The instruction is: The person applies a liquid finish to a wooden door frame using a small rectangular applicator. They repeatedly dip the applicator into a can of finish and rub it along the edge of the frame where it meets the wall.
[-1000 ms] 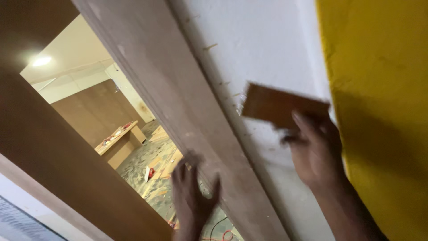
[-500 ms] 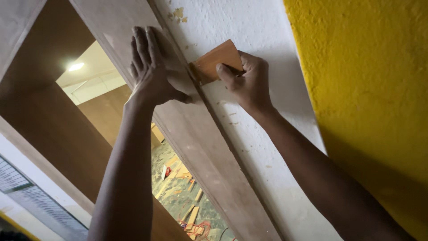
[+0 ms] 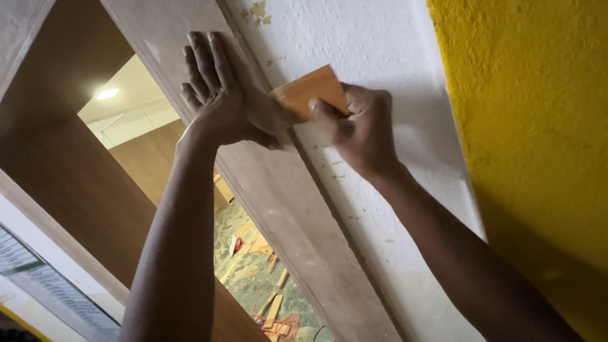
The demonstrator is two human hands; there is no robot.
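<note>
Here, a small flat piece of orange-brown wood (image 3: 308,92) sits against the white textured wall (image 3: 373,50), its lower left edge at the seam where the wall meets the pale wooden trim board (image 3: 285,209). The right hand (image 3: 361,126) grips this piece, thumb pressed on its face and the remaining fingers curled behind and beside it. The left hand (image 3: 225,98) lies flat on the trim board just beside the wood piece, fingers extended and close together, palm pressing the board; the base of its thumb touches or nearly touches the piece's left corner.

The trim board runs diagonally from upper left to lower right. Small chips and flecks show in the white wall along the seam, with a patch of damaged plaster (image 3: 258,11) near the top. To the right, the white wall meets a yellow painted surface (image 3: 532,126).

Left of the trim, a darker brown frame (image 3: 57,164) bounds an opening. Through it appear a lit ceiling lamp (image 3: 107,94) and a patterned floor (image 3: 247,278) strewn with wood offcuts (image 3: 273,308).
</note>
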